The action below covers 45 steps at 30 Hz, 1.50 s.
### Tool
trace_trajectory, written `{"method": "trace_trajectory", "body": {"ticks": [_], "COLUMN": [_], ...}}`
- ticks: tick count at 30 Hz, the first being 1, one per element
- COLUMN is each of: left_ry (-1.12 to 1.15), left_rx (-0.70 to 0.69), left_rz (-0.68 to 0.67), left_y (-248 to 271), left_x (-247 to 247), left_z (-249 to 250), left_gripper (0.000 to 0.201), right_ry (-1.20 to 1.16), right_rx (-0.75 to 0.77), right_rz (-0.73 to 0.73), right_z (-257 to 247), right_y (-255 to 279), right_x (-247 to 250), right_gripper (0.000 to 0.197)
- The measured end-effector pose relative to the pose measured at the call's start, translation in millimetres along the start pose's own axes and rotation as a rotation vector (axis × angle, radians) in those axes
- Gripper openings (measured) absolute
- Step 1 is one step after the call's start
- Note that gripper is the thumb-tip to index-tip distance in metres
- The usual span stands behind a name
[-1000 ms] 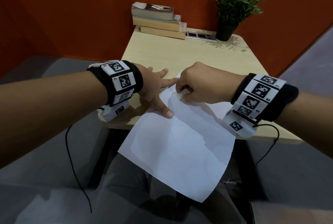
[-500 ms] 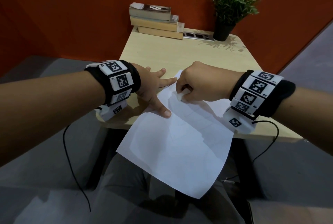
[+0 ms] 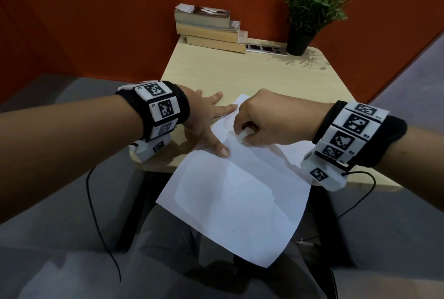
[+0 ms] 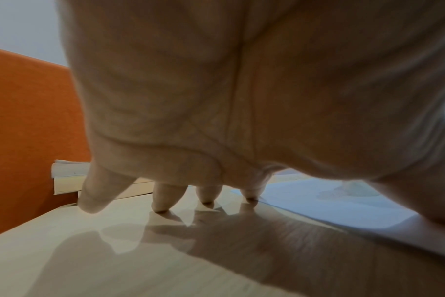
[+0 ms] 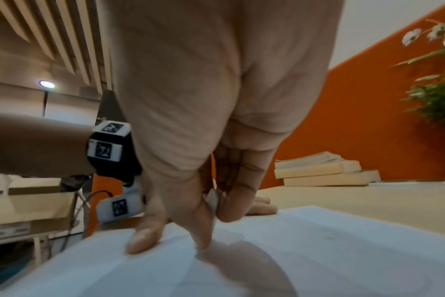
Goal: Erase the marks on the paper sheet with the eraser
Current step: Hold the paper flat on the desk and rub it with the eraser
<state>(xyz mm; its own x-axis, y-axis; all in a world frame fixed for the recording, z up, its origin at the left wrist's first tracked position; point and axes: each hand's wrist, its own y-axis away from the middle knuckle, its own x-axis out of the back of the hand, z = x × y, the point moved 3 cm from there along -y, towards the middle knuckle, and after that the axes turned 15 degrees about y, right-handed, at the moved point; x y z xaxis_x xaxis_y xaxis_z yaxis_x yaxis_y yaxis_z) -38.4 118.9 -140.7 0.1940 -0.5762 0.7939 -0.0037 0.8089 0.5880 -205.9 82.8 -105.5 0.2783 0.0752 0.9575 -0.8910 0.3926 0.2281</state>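
Observation:
A white paper sheet (image 3: 240, 193) lies skewed on the small wooden table (image 3: 252, 75), its near half hanging over the front edge. My left hand (image 3: 206, 118) lies spread flat, its thumb and forefinger pressing the sheet's left edge. In the left wrist view the straight fingertips (image 4: 163, 203) rest on the wood beside the paper sheet (image 4: 330, 207). My right hand (image 3: 266, 118) is curled, pinching a small white eraser (image 3: 242, 136) down on the sheet's upper part. In the right wrist view the eraser (image 5: 213, 200) shows between thumb and fingers, above the paper sheet (image 5: 318, 251). Any marks are too faint to see.
A stack of books (image 3: 211, 27) and a potted plant (image 3: 310, 10) stand at the table's far edge, with a socket strip (image 3: 265, 48) between them. Orange walls close the back and left. My lap lies under the overhanging paper.
The right hand with the eraser has shifted very slightly over the sheet's upper part. The left hand keeps pressing the same edge.

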Motion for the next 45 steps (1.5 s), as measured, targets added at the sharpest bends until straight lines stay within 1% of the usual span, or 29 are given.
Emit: {"method": "trace_trajectory", "body": {"ticks": [4, 8, 12, 15, 17, 18, 20, 21, 23, 25, 27, 28, 29, 30, 33, 34, 35, 39, 42, 45], "left_ry": [0.005, -0.006, 0.003, -0.001, 0.008, 0.007, -0.004, -0.014, -0.052, -0.108, -0.15, -0.159, -0.154, -0.133, -0.025, -0.013, -0.03, -0.12, -0.11, -0.042], "left_rx": [0.006, 0.013, 0.02, 0.025, 0.022, 0.017, 0.012, 0.01, 0.002, -0.006, -0.006, -0.011, -0.025, -0.042, -0.094, -0.109, -0.119, -0.16, -0.202, -0.232], "left_rz": [0.007, 0.006, -0.004, -0.006, -0.012, -0.014, -0.012, -0.008, 0.016, 0.053, 0.094, 0.114, 0.134, 0.148, 0.151, 0.141, 0.136, 0.141, 0.164, 0.197], "left_y": [-0.2, 1.4, 2.9, 4.3, 5.8, 7.4, 10.3, 12.5, 17.2, 22.2, 27.7, 30.1, 32.7, 35.2, 48.5, 52.8, 57.4, 67.5, 67.5, 64.0], "left_x": [0.9, 0.3, 2.3, 2.5, 4.0, 5.6, 9.0, 11.1, 14.7, 14.9, 10.5, 7.1, 4.0, 1.4, -1.7, -2.4, -3.3, -7.7, -10.1, -5.8], "left_z": [-0.3, 0.8, 2.6, 2.4, 3.1, 4.0, 5.3, 6.7, 11.8, 17.1, 20.7, 22.4, 24.4, 26.2, 33.6, 34.8, 35.2, 35.7, 39.8, 41.6], "left_gripper": [0.147, 0.146, 0.146, 0.148, 0.147, 0.146, 0.141, 0.139, 0.138, 0.142, 0.146, 0.144, 0.138, 0.128, 0.088, 0.082, 0.08, 0.082, 0.077, 0.07], "right_ry": [0.022, 0.002, -0.009, -0.039, -0.058, -0.064, -0.098, -0.131, -0.175, -0.184, -0.18, -0.169, -0.163, -0.16, -0.14, -0.133, -0.125, -0.096, -0.123, -0.165], "right_rx": [-0.049, -0.035, -0.144, -0.146, -0.152, -0.181, -0.284, -0.337, -0.397, -0.4, -0.373, -0.359, -0.353, -0.356, -0.39, -0.401, -0.408, -0.431, -0.453, -0.408], "right_rz": [0.045, 0.037, 0.073, 0.034, 0.012, 0.036, 0.109, 0.12, 0.055, -0.072, -0.138, -0.138, -0.127, -0.12, -0.135, -0.144, -0.154, -0.19, -0.129, -0.074], "right_z": [6.4, 1.2, 14.1, 16.9, 21.4, 27.1, 42.2, 49.1, 55.1, 48.6, 36.1, 30.0, 25.0, 21.7, 22.9, 26.3, 29.8, 41.3, 42.4, 33.6], "right_y": [-5.7, -7.2, -14.2, -11.9, -3.3, 2.2, 15.3, 23.0, 41.0, 57.5, 67.8, 70.1, 71.5, 72.1, 73.7, 74.3, 74.9, 73.7, 67.5, 59.4], "right_x": [1.4, 0.1, 4.6, 3.5, 9.1, 14.3, 25.4, 28.5, 28.8, 22.3, 11.2, 5.5, 0.2, -4.7, -13.2, -14.1, -14.3, -15.5, -13.0, -12.9], "right_gripper": [0.015, 0.014, 0.013, 0.011, 0.016, 0.02, 0.028, 0.029, 0.024, 0.019, 0.017, 0.017, 0.017, 0.018, 0.021, 0.022, 0.021, 0.017, 0.018, 0.018]}}
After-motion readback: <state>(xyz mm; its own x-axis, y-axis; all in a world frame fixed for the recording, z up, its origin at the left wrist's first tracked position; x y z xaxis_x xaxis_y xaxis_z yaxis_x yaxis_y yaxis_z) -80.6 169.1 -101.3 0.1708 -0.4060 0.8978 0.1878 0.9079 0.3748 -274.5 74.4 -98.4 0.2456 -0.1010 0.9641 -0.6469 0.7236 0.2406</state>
